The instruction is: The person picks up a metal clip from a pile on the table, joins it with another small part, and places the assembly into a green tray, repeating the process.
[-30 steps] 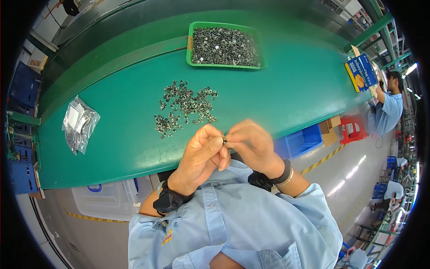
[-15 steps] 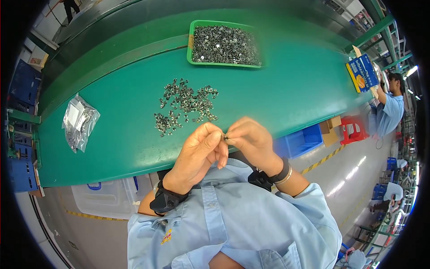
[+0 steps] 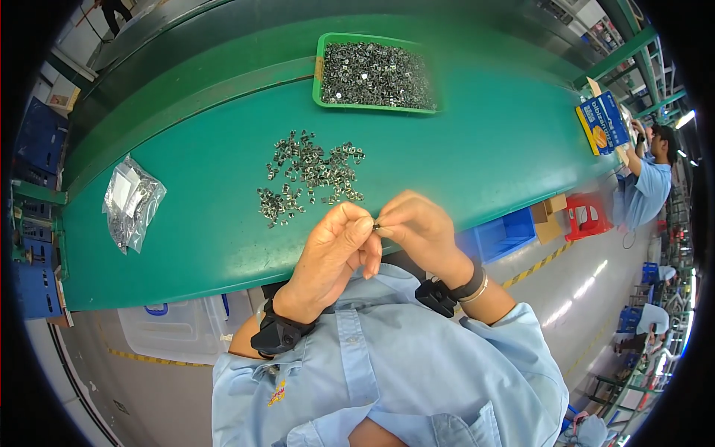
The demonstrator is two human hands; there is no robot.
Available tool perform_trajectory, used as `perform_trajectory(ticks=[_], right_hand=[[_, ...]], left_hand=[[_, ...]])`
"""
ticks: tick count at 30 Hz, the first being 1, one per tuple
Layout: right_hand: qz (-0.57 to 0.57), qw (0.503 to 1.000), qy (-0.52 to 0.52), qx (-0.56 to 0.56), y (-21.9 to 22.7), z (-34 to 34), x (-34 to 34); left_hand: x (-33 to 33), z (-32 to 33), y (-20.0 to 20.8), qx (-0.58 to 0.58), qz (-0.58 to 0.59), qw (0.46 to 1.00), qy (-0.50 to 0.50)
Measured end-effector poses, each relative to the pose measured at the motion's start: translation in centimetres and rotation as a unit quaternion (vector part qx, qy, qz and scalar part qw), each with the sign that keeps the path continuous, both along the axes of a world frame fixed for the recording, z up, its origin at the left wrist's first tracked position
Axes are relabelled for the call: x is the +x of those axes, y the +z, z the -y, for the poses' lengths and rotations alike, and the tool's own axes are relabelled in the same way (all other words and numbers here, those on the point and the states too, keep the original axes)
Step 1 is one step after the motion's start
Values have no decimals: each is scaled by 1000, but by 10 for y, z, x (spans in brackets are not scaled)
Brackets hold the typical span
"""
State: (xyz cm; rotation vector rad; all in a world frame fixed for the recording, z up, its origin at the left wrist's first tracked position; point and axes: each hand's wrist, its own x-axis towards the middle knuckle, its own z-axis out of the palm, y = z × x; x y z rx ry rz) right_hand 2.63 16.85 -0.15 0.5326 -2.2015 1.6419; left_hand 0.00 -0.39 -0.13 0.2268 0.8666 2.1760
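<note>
Fingertip to fingertip, my two hands meet just off the near edge of the green table [image 3: 201,246]. A tiny dark part [image 3: 376,226] shows between them, pinched from both sides; it looks like the small metal pieces on the table. My left hand [image 3: 335,249] is closed, thumb against forefinger. My right hand [image 3: 421,231] is also closed in a pinch on the part. Beyond them lies a loose pile of small shiny metal parts [image 3: 316,167]. Farther back stands a green tray [image 3: 372,109] heaped with many more such parts.
A clear plastic bag [image 3: 132,201] of parts lies at the left. A blue and yellow box [image 3: 602,123] stands at the right end, near a co-worker [image 3: 649,182]. Below the table edge are a blue bin [image 3: 510,235], a red stool [image 3: 588,216] and a clear lidded box [image 3: 175,328].
Hardly anything differs. My fingers have shifted very slightly around the tiny part, which stays pinched between both hands.
</note>
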Motion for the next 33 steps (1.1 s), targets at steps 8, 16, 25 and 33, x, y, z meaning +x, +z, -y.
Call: perform_trajectory(ticks=[8, 16, 25, 33], right_hand=[[97, 983, -156, -5, 49, -45, -86], [-60, 935, -28, 348, 21, -56, -109], [-2, 914, 46, 403, 18, -33, -98], [32, 958, 46, 281, 32, -25, -66]], left_hand=[[-3, 6, -5, 7, 18, 1000, 20], [-6, 10, -11, 34, 46, 998, 9], [-8, 11, -13, 63, 57, 996, -5], [-7, 8, -5, 9, 46, 998, 32]])
